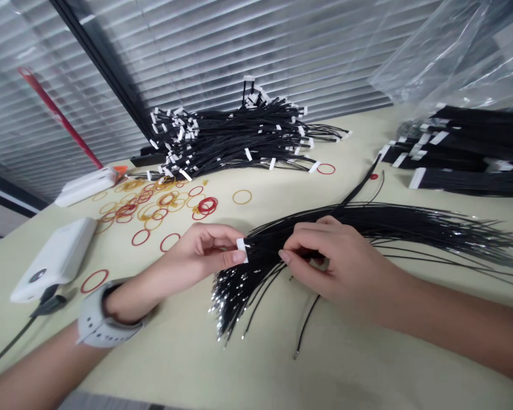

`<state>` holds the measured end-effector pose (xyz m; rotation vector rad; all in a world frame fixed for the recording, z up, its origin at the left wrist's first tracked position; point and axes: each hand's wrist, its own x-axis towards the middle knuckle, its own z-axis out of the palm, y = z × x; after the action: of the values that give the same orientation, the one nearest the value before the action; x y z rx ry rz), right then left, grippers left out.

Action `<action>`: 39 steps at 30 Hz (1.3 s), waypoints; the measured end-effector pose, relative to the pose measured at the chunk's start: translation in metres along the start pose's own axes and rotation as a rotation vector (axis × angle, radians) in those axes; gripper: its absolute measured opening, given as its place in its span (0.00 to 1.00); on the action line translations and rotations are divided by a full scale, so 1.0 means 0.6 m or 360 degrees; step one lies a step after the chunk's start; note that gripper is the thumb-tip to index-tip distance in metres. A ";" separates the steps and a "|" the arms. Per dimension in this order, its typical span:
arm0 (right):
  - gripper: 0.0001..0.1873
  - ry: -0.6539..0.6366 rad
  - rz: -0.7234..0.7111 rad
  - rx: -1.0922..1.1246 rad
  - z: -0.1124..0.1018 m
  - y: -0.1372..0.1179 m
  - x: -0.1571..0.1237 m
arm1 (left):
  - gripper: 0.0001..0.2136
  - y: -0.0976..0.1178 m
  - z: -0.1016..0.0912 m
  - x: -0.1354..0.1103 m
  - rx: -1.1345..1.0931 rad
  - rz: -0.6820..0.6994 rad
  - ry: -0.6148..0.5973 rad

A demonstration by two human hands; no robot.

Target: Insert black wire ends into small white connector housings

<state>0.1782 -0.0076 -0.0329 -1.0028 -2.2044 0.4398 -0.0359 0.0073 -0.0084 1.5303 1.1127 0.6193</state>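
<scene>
Head view. L. hand (205,250) pinches a small white connector housing (241,248) between thumb and forefinger; a grey wrist strap (94,319) sits behind it on the forearm. R. hand (329,259) rests closed on a loose bundle of thin black wires (410,228), fingertips picking at strands just right of the housing; which single wire it grips cannot be told. The bundle lies on the counter (188,353) under and beyond the r. hand, its tinned ends (226,310) fanned out below both hands. Two stray wires (305,324) lie apart, just below the r. hand. Far side of l. hand: scattered red and yellow rubber bands (154,208); beyond these, a heap of finished wire harnesses (239,139) with white plugs. Left of l. hand: a white power bank (55,259) with cable. Beyond r. hand: stacked bundled harnesses (465,156) beneath a clear plastic bag (453,51). Step judged in hand: mating a wire w/ the housing. Next move likely calls for isolating one strand, aligning its end w/ a housing slot, and pushing straight in w/o bending it.
</scene>
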 end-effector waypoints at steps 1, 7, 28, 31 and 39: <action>0.08 -0.0004 0.0004 0.0005 0.000 0.000 0.000 | 0.03 0.000 0.000 0.000 0.0011 0.0000 -0.0001; 0.09 -0.0054 0.0015 0.0047 -0.001 0.001 0.002 | 0.03 0.002 -0.001 -0.002 0.0065 0.0021 -0.0069; 0.07 -0.0085 -0.0038 0.0163 -0.008 -0.002 0.002 | 0.03 0.010 0.000 -0.002 0.0056 0.0020 -0.0068; 0.07 -0.0033 -0.0079 0.0173 -0.009 -0.002 0.001 | 0.02 0.010 -0.001 -0.003 -0.0009 0.0031 -0.0095; 0.08 -0.0012 -0.0167 0.0110 -0.013 -0.001 0.003 | 0.02 0.009 -0.003 -0.003 -0.0089 0.0003 -0.0149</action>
<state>0.1827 -0.0063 -0.0263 -0.8462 -2.2207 0.4687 -0.0364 0.0066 -0.0024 1.4972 1.0154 0.5700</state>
